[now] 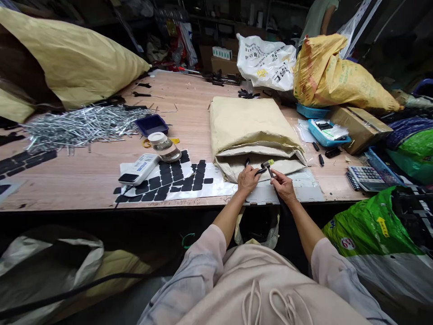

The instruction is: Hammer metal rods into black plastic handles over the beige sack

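Observation:
My right hand [283, 186] is closed around the dark handle of a small hammer-like tool [269, 169]. Its head has a grey part and a yellow-green end. Just left of it, the fingers of my left hand [248, 179] are closed on a slim black piece [261, 171], which points at the tool. Another dark tip [247, 161] pokes up above the left knuckles; whether it belongs to the same piece I cannot tell. Both hands are at the table's front edge, before the gaping mouth of a folded beige sack [250, 115].
Left lie a heap of thin metal rods [88, 124], a navy tray [152, 125], a jar of clear liquid [165, 146] and a white device [139, 169]. Right are a blue basket [328, 133], a cardboard box [361, 128] and a calculator [367, 177]. An open bag [273, 232] hangs below the edge.

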Demonstrator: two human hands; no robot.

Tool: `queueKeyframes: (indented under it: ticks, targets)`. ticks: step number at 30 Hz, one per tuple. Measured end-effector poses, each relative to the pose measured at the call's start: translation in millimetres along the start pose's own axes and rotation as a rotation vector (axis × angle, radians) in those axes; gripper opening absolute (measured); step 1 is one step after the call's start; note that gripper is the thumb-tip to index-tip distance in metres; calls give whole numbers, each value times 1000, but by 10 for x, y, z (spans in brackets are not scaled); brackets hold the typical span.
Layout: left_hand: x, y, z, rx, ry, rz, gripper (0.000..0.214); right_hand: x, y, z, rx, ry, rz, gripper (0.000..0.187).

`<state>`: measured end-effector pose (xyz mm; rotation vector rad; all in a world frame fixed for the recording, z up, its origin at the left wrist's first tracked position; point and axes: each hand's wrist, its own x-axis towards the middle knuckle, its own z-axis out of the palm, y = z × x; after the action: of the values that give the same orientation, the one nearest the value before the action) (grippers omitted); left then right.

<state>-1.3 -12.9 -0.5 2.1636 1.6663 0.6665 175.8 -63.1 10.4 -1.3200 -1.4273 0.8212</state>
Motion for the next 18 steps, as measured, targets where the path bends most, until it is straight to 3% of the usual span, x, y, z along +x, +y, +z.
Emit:
queueKeyframes:
  ticks: [4, 11, 15, 18]
  targets:
    - [-4, 6, 11, 4, 5, -8, 24, 4, 54, 15, 6, -44, 41, 48]
    - [-49, 33, -80, -46, 27, 47, 28, 75, 87, -73, 267, 167, 152, 57]
    - [-647, 92, -140, -107, 24, 277, 36, 89, 69, -84, 305, 171, 159, 57]
    - [-1258, 82, -44, -70, -135, 479, 38, 84, 75, -80, 299, 150, 147, 56]
